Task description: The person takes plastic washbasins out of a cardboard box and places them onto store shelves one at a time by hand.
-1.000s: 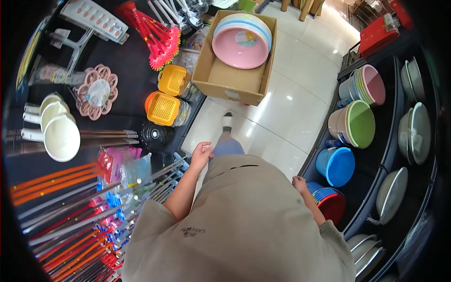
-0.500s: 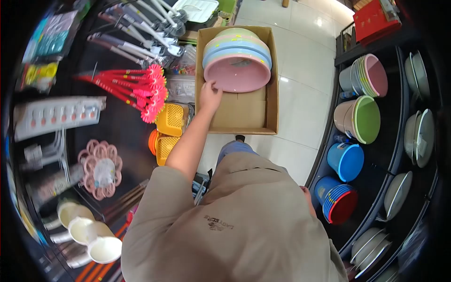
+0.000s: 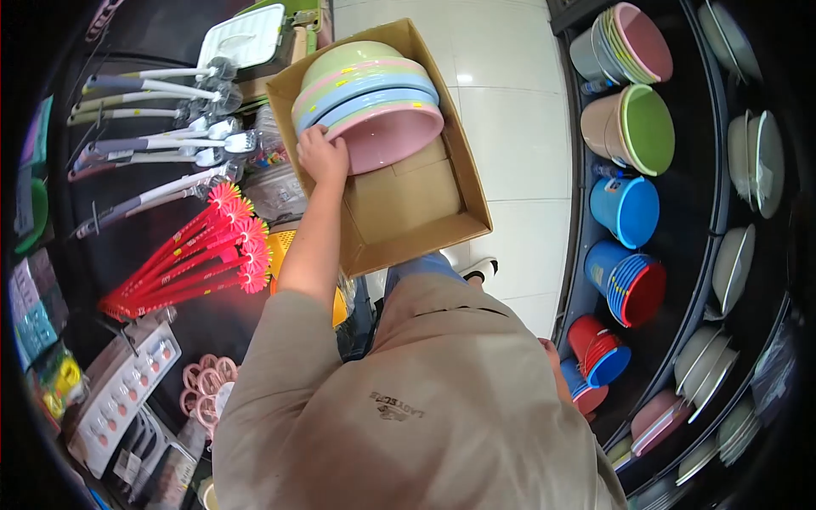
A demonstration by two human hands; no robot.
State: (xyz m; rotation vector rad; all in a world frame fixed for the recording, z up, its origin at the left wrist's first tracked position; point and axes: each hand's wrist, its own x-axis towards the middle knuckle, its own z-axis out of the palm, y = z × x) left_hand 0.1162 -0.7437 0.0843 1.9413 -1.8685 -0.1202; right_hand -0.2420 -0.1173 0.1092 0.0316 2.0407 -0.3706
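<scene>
A cardboard box [image 3: 416, 246] holds a stack of plastic basins on their sides, the pink basin [image 3: 395, 136] nearest me. Behind it sit a blue basin [image 3: 374, 99] and a pale green basin [image 3: 361, 58]. My left hand [image 3: 324, 158] is at the left edge of the stack, its fingers curled over the pink basin's rim. Only a sliver of my right hand [image 3: 549, 348] shows beside my shirt at the right; its fingers are hidden.
Brushes [image 3: 170, 140], red flower-ended sticks [image 3: 191, 255] and a yellow basket [image 3: 280, 248] line the left shelves. Along the right shelves stand nested buckets [image 3: 625, 212] and more basins [image 3: 731, 272]. Pale floor tiles [image 3: 510, 153] lie between.
My view has turned and moved forward along the aisle, and the box now appears tilted and further left. My left hand has shifted from the pink basin's lower rim to its left side.
</scene>
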